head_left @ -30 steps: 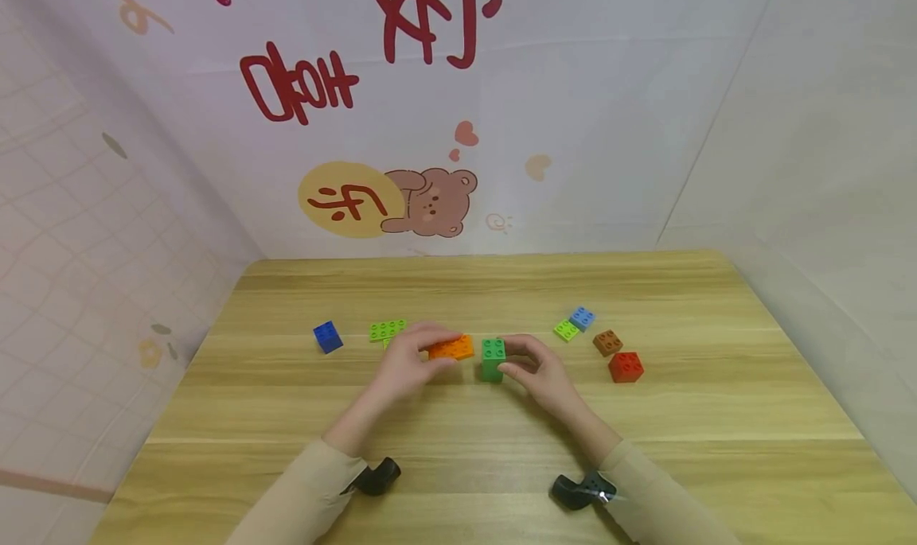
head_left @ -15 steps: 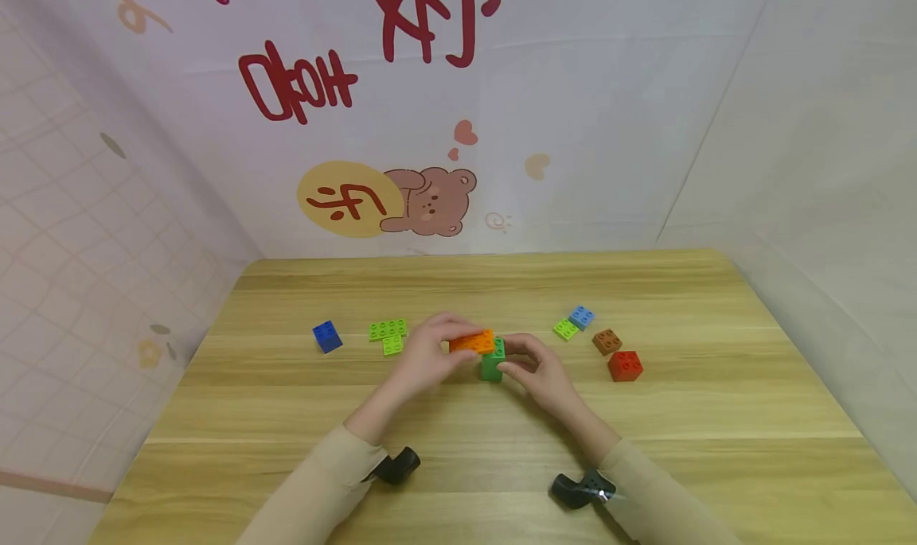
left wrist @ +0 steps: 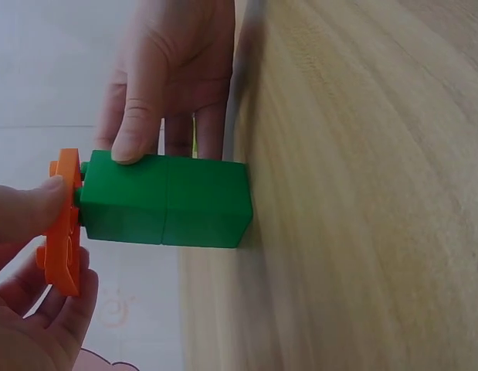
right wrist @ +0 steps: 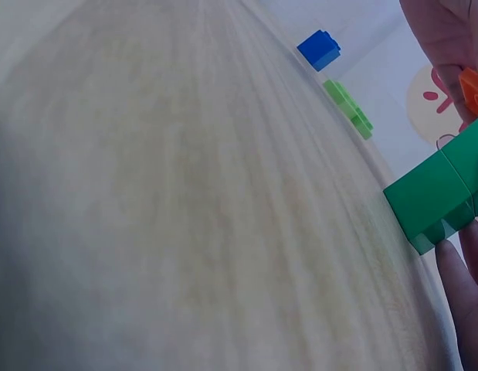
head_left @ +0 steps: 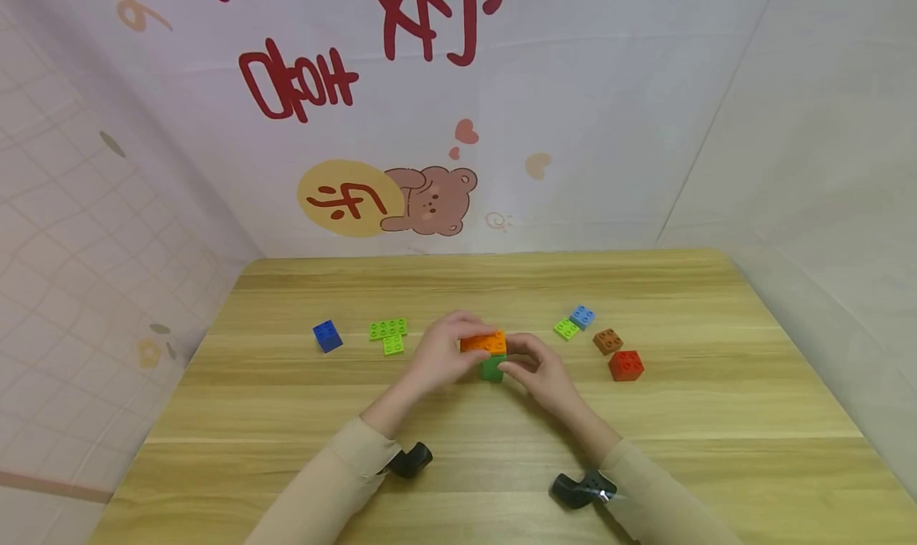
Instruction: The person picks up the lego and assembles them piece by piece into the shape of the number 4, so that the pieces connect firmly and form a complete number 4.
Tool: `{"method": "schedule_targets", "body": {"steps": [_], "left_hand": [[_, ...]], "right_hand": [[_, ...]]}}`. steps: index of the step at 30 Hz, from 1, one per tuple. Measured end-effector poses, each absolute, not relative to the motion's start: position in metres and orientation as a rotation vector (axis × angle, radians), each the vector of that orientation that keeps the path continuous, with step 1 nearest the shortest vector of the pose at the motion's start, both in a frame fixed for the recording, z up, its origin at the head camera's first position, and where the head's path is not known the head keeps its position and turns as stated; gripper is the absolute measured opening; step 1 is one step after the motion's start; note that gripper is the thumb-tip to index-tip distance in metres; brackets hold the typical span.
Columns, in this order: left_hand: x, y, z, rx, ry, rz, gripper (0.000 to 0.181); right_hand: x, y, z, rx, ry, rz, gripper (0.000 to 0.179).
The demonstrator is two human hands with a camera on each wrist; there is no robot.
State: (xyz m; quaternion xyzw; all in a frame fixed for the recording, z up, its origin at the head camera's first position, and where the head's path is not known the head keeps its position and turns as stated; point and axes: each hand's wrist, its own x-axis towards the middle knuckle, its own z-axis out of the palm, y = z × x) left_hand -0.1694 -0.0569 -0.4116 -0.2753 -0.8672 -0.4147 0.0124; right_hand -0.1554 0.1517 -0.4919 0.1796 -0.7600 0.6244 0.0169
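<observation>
My left hand [head_left: 446,356] pinches a flat orange toy building brick [head_left: 484,343] between thumb and fingers. The orange brick lies across the top of two green bricks [left wrist: 165,201] stacked upright on the table, its end over their studs. In the left wrist view a row of green studs shows right at the orange brick's underside. My right hand [head_left: 542,370] grips the green stack from the right, with the thumb [left wrist: 133,139] on its near side and fingers behind. The right wrist view shows the stack's base at the tabletop, with the orange brick [right wrist: 474,93] partly cut off.
To the left lie a blue brick [head_left: 327,336] and flat lime bricks [head_left: 388,330]. On the right are a light blue brick [head_left: 583,317], a small lime brick [head_left: 566,329], a brown brick [head_left: 608,341] and a red brick [head_left: 626,366]. A printed cloth hangs behind the table [head_left: 458,465].
My left hand has carried the orange brick rightward from beside the green stack to over its top. The right hand has stayed in place, holding the stack.
</observation>
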Motion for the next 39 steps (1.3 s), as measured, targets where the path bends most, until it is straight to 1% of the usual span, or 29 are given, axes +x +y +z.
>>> {"method": "schedule_targets", "body": {"steps": [6, 19, 31, 39], "left_hand": [[-0.17, -0.0548, -0.4143, -0.857, -2.721, -1.266, 0.03], [-0.171, -0.0535, -0.4142, -0.844, -2.744, -1.243, 0.029], [-0.1688, -0.0503, -0.4074, -0.766, -2.824, -1.221, 0.028], [-0.1691, -0.0503, -0.4067, -0.752, -2.826, -1.257, 0.027]], "right_hand": [[-0.1586, 0.1533, -0.5005, 0.569, -2.341, 1.95, 0.036], [-0.1582, 0.1542, -0.4981, 0.543, -2.367, 1.948, 0.036], [-0.1583, 0.1533, -0.4993, 0.521, -2.364, 1.956, 0.037], [-0.1572, 0.1537, -0.4981, 0.554, -2.35, 1.948, 0.036]]}}
